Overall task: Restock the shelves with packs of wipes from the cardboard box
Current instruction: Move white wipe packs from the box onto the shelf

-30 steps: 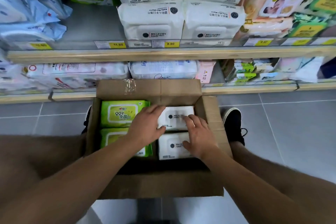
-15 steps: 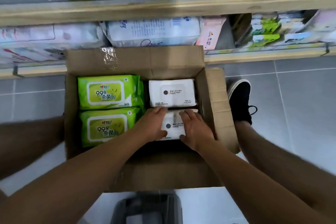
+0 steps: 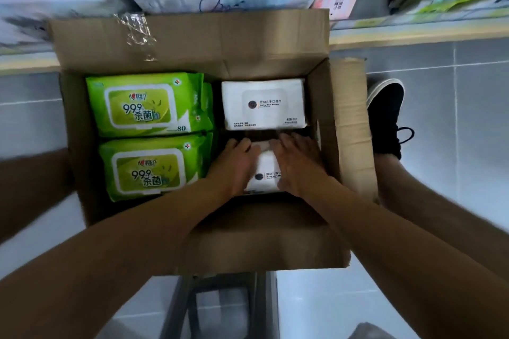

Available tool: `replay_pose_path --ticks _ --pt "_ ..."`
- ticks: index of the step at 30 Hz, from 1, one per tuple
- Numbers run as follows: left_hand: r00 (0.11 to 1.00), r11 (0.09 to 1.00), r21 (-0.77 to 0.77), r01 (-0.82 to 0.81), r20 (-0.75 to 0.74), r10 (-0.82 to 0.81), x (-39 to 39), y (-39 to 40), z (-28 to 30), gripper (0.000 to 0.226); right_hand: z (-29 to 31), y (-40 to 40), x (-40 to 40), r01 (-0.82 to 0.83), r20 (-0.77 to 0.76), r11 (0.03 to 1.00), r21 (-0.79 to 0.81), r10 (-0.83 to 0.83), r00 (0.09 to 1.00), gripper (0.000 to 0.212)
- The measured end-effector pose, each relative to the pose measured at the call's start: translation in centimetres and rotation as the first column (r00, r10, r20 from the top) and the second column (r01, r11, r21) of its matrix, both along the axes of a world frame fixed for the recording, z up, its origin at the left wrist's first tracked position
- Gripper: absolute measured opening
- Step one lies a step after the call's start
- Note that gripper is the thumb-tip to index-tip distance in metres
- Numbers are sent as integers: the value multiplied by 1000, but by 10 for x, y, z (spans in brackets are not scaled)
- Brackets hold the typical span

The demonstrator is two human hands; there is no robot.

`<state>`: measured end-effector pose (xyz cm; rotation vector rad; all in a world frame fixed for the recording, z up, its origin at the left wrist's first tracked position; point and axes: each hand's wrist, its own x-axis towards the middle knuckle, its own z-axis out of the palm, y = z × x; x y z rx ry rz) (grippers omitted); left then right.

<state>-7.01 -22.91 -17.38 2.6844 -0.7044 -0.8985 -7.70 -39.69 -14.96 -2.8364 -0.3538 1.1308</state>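
Moved in closer on the cardboard box since half a second back, so now fills most of the view, upper shelf and price tags gone off the top, and both hands sunk a bit deeper into the right rear... well, right near corner. Sits open on the grey tiled floor, far flap up with a strip of crinkly tape, right flap folded out. Blurry bottom shelf just behind, stocked with big white and pink packs, green ones off to the right. Inside the box on the left: two green wipe packs, one behind the other, lying flat, touching. On the right, far side: a white wipe pack flat, label up, untouched. Just nearer than that, a second white pack, caught between both hands. Left hand clamped on its left edge, fingers curled over the far end. Right hand wrapped on the right edge, fingers likewise hooked over the far side. Pack still down in the box, not obviously lifted, can't tell for sure. Black sneaker planted on the tiles right of the box. Dark stool-ish thing at the bottom edge, too blurry to call.
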Motion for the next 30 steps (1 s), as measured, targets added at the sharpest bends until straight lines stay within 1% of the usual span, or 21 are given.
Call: replay_pose_path --ticks 2,4,6,8,9,10,12,13,14,17,19,21,23,25,26,27,28,29,30 --pt "998 994 -97 55 14 -54 -8 7 1 42 -6 6 1 -58 -73 998 -18 57 996 96" --pt "992 980 -150 129 15 -128 -10 14 2 43 -11 12 3 -96 -144 995 -11 94 985 102" --pt "986 972 -192 135 -74 -152 -2 18 7 41 -13 13 8 -91 -200 996 0 89 976 108" --pt "988 973 -224 60 -126 -90 15 18 18 36 -12 12 11 -93 -195 996 -3 91 976 105" --pt "994 971 -239 8 -101 -33 25 15 23 35 -10 11 10 -103 -180 995 -5 101 979 102" --pt "998 963 -266 -50 -42 40 37 13 27 36 -9 10 9 -110 -160 994 -4 108 981 100" --pt "980 943 -289 -163 66 190 65 6 29 45 -7 9 3 -105 -125 994 9 105 987 99" --pt "970 944 -266 -195 93 226 78 3 28 53 -7 9 -2 -102 -101 995 15 103 990 99" --pt "969 955 -222 -198 102 225 90 1 24 61 -7 8 -6 -103 -68 994 21 105 992 99" --pt "992 992 -47 -118 49 120 107 -5 8 83 -5 6 -19 -111 5 993 41 110 994 98" --pt "989 988 59 -142 37 140 107 -11 3 89 -3 5 -26 -104 14 993 64 103 995 96" --pt "983 972 149 -184 50 178 106 -15 3 89 -3 4 -32 -83 29 993 82 81 996 95" --pt "985 970 175 -169 6 171 105 -14 2 90 -6 2 -36 -76 54 994 84 72 996 95" --pt "980 980 107 -170 -80 179 103 -8 -3 88 -10 1 -39 -78 71 993 84 72 995 96" --pt "962 973 59 -224 -146 231 103 -6 -6 85 -13 0 -41 -72 82 994 87 65 995 97" --pt "922 951 28 -309 -238 307 103 -5 -10 83 -15 -1 -43 -63 96 994 90 54 994 97" --pt "862 916 14 -400 -334 381 104 -5 -12 85 -16 -1 -44 -53 107 994 97 43 993 98" --pt "798 881 16 -472 -417 435 105 -6 -15 91 -17 -2 -45 -47 113 993 106 35 993 98" --pt "752 858 24 -514 -469 463 106 -7 -19 98 -19 -2 -45 -44 115 992 115 31 993 97"
